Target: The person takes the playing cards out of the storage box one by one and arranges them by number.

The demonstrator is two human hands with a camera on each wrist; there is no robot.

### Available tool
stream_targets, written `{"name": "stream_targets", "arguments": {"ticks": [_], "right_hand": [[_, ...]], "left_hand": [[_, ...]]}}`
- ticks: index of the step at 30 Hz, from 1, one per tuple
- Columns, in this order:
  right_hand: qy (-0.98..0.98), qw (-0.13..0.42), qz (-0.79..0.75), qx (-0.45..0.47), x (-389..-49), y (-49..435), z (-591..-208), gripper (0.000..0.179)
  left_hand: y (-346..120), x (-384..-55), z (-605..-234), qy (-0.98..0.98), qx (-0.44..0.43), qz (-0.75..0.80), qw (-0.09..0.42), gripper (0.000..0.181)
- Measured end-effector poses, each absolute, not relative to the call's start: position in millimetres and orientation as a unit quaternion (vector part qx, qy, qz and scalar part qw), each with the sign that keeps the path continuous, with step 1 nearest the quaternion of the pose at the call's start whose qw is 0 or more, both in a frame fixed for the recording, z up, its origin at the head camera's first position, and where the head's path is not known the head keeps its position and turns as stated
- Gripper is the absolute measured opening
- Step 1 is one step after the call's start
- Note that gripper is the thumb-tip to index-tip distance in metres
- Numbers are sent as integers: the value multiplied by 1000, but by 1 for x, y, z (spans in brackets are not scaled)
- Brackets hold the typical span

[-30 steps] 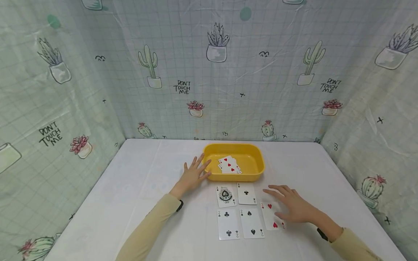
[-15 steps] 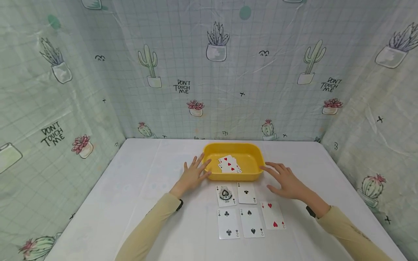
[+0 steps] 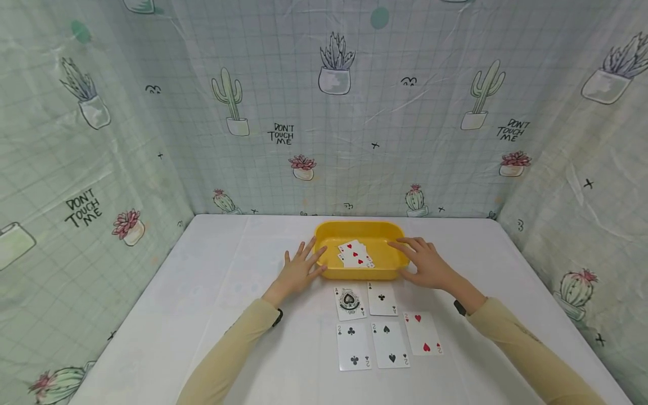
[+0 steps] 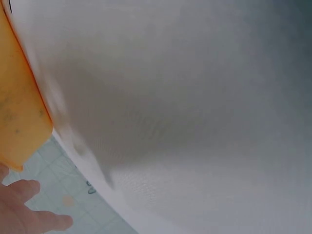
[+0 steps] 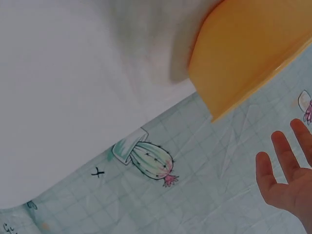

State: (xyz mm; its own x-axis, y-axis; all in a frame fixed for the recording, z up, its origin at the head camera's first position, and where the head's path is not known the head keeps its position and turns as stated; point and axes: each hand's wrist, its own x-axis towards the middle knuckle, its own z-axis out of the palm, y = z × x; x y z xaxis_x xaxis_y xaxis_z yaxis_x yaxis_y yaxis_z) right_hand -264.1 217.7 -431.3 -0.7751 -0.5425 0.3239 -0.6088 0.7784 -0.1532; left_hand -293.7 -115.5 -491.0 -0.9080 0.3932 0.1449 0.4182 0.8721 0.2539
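Observation:
A yellow plastic tray (image 3: 361, 274) stands at the middle back of the table, with a few overlapping playing cards (image 3: 355, 255) inside; the top one shows red hearts. My left hand (image 3: 296, 274) lies at its left end, fingers spread along the rim. At the right end, my right hand (image 3: 431, 269) reaches over the rim with extended fingers, holding no card. Each wrist view catches the tray's outer wall and part of a hand: left fingers (image 4: 36, 190) at lower left, right fingers (image 5: 280, 146) at lower right.
In front of the tray lie an ace of spades (image 3: 349, 304) and an ace of clubs (image 3: 382, 298). Nearer are a two of clubs (image 3: 354, 347), a two of spades (image 3: 390, 345) and a two of hearts (image 3: 423, 333). Patterned cloth (image 3: 385, 112) walls the white table (image 3: 228, 253).
My right hand has moved from over the two of hearts, up and leftward, to the tray's right end, uncovering that card. The left hand has stayed in place.

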Motion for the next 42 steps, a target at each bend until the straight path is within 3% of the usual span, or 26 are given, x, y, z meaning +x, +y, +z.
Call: {"name": "stream_targets", "arguments": {"ticks": [23, 28, 35, 42], "right_hand": [[-956, 85, 113, 255, -320, 171, -449, 55], [-959, 53, 110, 255, -328, 161, -453, 58], [-960, -32, 105, 257, -333, 147, -452, 69], [-957, -56, 67, 275, -335, 136, -453, 67]], "left_hand": [[-115, -290, -485, -969, -208, -122, 53, 59], [-115, -289, -486, -969, -209, -119, 53, 60], [-115, -289, -485, -969, -207, -126, 45, 60], [-114, -289, -486, -969, -206, -127, 42, 59]]}}
